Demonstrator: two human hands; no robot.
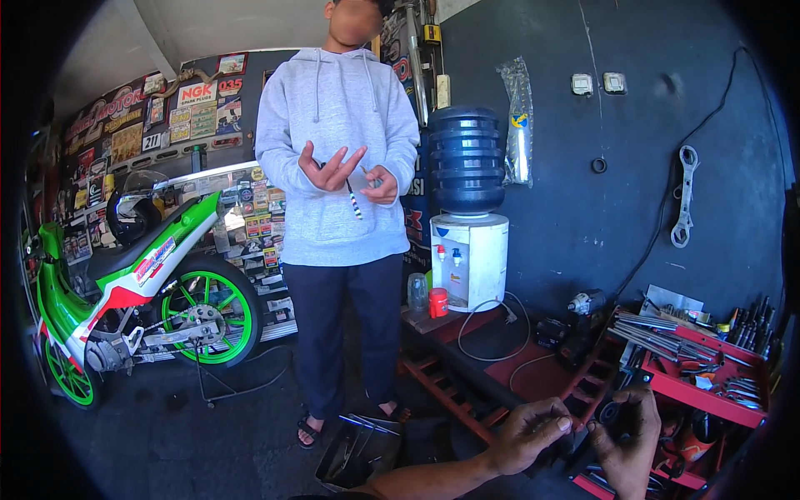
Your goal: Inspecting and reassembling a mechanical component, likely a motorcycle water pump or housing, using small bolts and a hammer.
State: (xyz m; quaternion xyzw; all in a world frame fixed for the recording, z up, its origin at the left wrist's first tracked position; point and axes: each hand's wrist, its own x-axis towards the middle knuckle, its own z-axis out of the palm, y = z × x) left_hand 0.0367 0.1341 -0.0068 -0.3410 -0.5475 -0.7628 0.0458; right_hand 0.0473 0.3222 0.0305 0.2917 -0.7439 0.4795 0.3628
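Note:
Low on the right, both my hands are raised close together in front of a red tool cart [708, 400]. My left hand [532, 437] is closed, thumb pressed against the fingertips. Whatever lies in that pinch is too dark and small to name. Just beside it, my right hand [627, 442] is upright, its thumb apart from the curved fingers. A dark round part [610, 412] shows in that gap; whether the hand touches it or it lies behind, I cannot tell. Both hands look dark with grime.
Facing me stands a person in a grey hoodie [337, 158], hands raised. A green motorcycle [142, 292] stands left. Below the person is an open box [358, 454] with tools. Behind my hands are a water dispenser [469, 262], a red bench [450, 400], and an impact wrench [583, 321].

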